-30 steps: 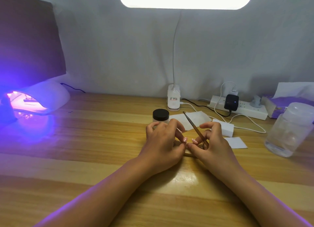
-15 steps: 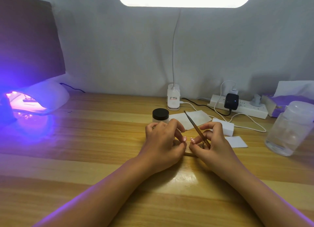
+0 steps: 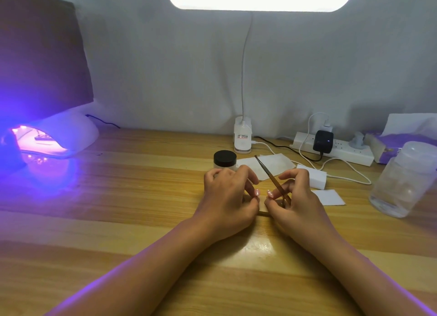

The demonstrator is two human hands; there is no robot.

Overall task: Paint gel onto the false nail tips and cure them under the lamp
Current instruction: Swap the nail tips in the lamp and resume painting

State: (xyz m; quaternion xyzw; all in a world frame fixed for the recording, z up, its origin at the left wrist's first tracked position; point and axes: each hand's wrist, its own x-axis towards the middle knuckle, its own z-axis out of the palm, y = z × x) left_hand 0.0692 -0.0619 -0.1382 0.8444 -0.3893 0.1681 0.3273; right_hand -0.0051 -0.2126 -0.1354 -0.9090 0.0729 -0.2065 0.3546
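My left hand (image 3: 228, 197) and my right hand (image 3: 295, 197) meet at the middle of the wooden table (image 3: 142, 197), fingers curled round a thin wooden stick (image 3: 263, 213) that lies between them; most of it is hidden. A thin gel brush (image 3: 272, 178) leans up and to the left out of my right hand's grip. A black-lidded gel jar (image 3: 224, 159) stands just behind my left hand. The curing lamp (image 3: 54, 138) glows violet at the far left, with something small inside. No nail tips are plainly visible.
White wipes (image 3: 272, 164) and a white block (image 3: 314, 178) lie behind my hands. A clear plastic bottle (image 3: 402, 181) stands at the right. A power strip (image 3: 335, 150) with cables, a desk lamp base (image 3: 242, 138) and a tissue pack (image 3: 397, 138) line the wall.
Both hands stay together at the same spot; the fingers shift only slightly round the stick. The brush keeps its tilt.
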